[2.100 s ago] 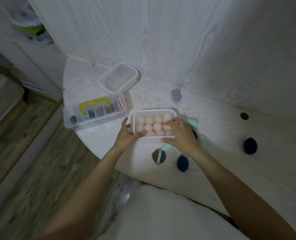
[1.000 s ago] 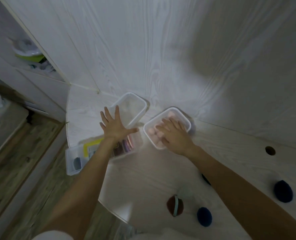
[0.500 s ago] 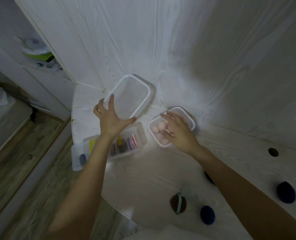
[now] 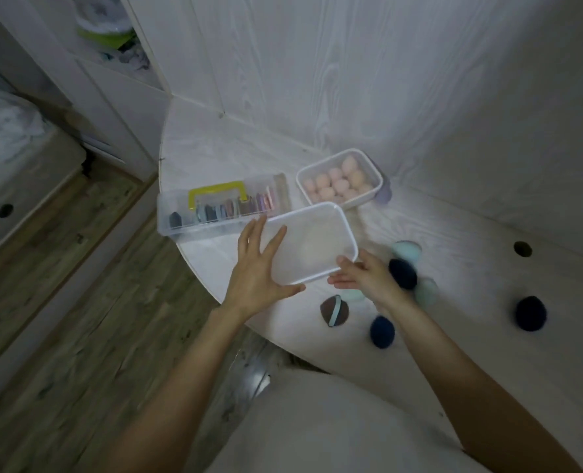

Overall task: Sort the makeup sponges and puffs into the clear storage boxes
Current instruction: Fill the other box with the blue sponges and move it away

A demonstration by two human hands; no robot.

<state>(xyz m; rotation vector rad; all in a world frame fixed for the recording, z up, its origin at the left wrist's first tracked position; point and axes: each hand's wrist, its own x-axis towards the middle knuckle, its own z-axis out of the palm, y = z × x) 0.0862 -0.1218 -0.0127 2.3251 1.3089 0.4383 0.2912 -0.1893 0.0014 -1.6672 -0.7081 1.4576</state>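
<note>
An empty clear box (image 4: pixel 314 247) sits at the table's front, in front of the other boxes. My left hand (image 4: pixel 256 274) grips its near left corner, fingers over the rim and thumb along the near edge. My right hand (image 4: pixel 360 278) holds its near right corner. Behind it stands a clear box (image 4: pixel 376 186) filled with pink sponges (image 4: pixel 338 182). Loose on the table to the right lie dark blue sponges (image 4: pixel 381 331) (image 4: pixel 529 313) (image 4: pixel 402 273), teal sponges (image 4: pixel 407 250) (image 4: pixel 426 291) and a brown puff with a blue strap (image 4: pixel 334 310).
A long clear case with a yellow handle (image 4: pixel 215 213) holds a row of puffs at the table's left edge. A purple sponge (image 4: pixel 384 197) lies behind the pink-sponge box. White wood walls close the corner. The rounded table edge (image 4: pixel 208 285) drops to the wooden floor.
My left hand lifted the empty box from the back corner and brought it to the front. My right hand left the pink-sponge box, now at the back, and took the empty box's corner.
</note>
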